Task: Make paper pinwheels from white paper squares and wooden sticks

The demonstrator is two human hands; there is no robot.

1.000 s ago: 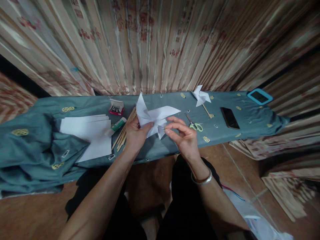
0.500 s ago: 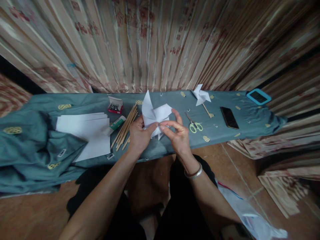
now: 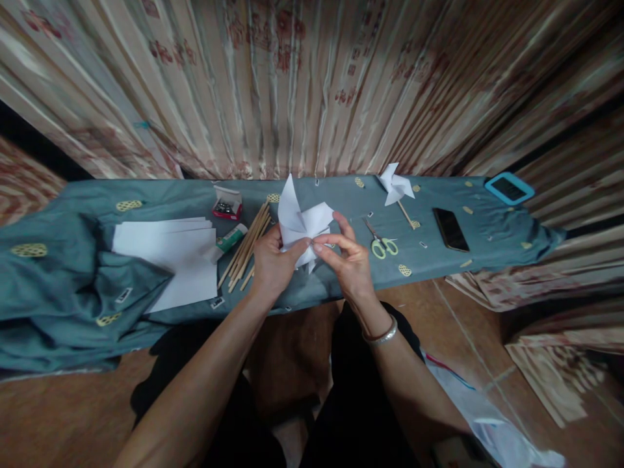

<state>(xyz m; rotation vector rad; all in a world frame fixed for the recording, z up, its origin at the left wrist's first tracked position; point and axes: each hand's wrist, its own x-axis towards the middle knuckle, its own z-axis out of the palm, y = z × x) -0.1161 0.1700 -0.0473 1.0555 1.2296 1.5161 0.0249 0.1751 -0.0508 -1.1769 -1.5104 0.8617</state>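
In front of me is a white paper pinwheel (image 3: 319,220) with folded blades, held above the cloth. My left hand (image 3: 273,261) is closed on its left side, the thumb pressed near the centre. My right hand (image 3: 347,260) pinches with thumb and index finger at the pinwheel's centre, where a tiny dark thing shows between the fingertips, too small to name. The other right fingers curl near the right blade. Just left of the left hand lies a bundle of thin wooden sticks (image 3: 246,250).
White paper sheets (image 3: 182,260), a green-and-white tube (image 3: 231,239) and a red box (image 3: 227,207) of small metal pieces lie left. Scissors (image 3: 383,246), a pinwheel on a stick (image 3: 396,185), a phone (image 3: 451,229) and a blue-framed device (image 3: 509,188) are right. A curtain (image 3: 292,97) hangs behind.
Both hands keep their hold on the pinwheel with hardly any movement. The whole view has shifted slightly.
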